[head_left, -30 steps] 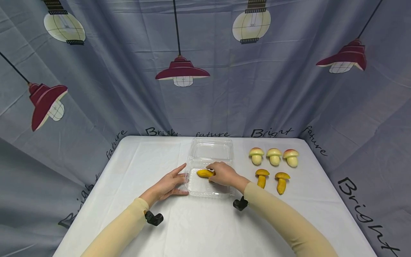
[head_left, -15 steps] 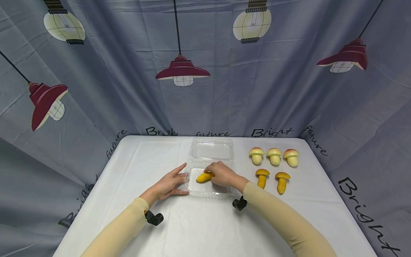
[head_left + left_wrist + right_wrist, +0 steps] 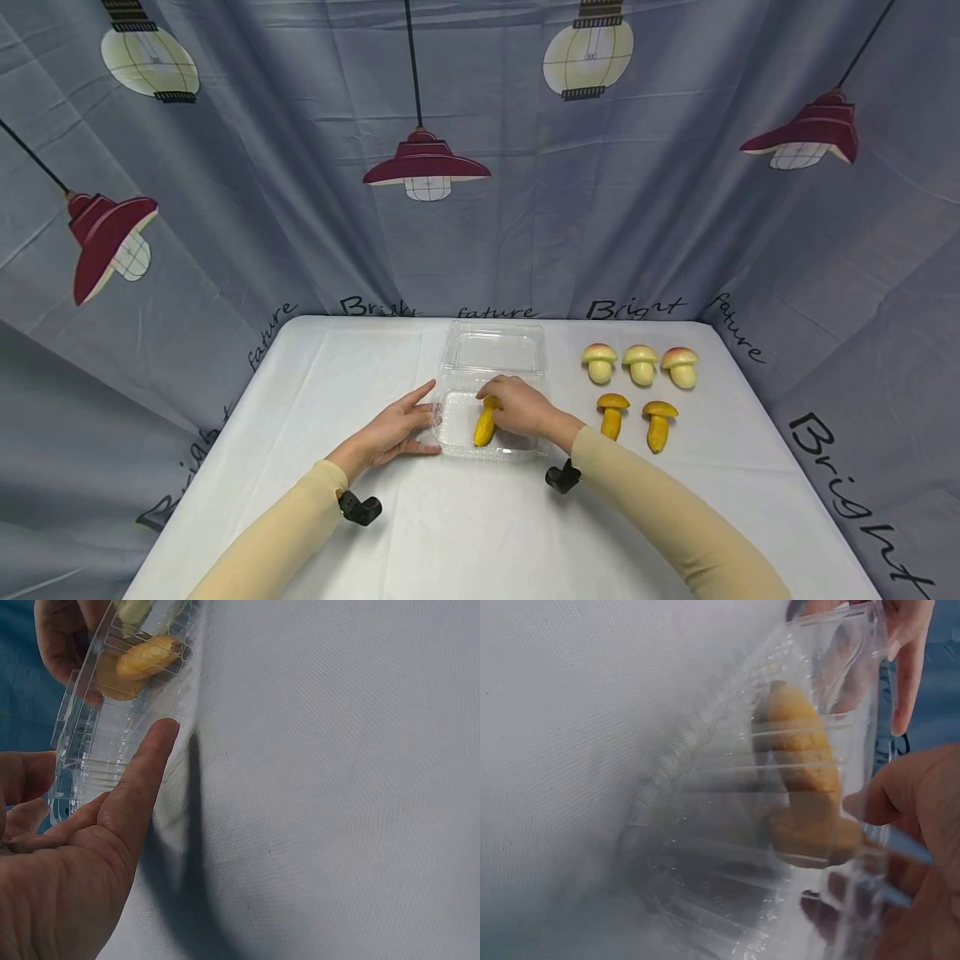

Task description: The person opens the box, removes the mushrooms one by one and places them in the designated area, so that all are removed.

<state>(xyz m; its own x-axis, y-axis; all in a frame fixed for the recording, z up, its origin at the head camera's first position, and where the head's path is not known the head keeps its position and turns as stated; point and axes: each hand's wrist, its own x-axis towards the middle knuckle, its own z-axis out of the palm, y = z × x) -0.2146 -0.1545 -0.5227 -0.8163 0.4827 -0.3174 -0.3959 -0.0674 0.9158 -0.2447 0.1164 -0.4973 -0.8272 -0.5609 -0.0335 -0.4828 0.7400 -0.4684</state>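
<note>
Inside the base of a clear plastic clamshell box [image 3: 457, 437] is a yellow mushroom [image 3: 485, 425], its stem pointing toward the person. My right hand [image 3: 520, 406] reaches over the box and pinches this mushroom at the cap end; the fingertips are partly hidden. In the right wrist view the thumb meets the cap of the mushroom [image 3: 806, 750] behind the see-through wall. My left hand [image 3: 393, 429] lies against the box's left side with fingers spread. Through the wall in the left wrist view, the mushroom [image 3: 148, 658] shows near a pale greenish shape.
Behind the base, the box's lid [image 3: 495, 348] lies folded back. To the right sit two yellow mushrooms, one [image 3: 612, 417] nearer the box and one [image 3: 657, 427] farther off. Beyond them is a row of pale mushrooms [image 3: 641, 367]. A white cloth [image 3: 465, 533] covers the table.
The yellow mushroom in my right hand has turned from lying crosswise to pointing its stem at the person. My left hand has stayed at the box's side.
</note>
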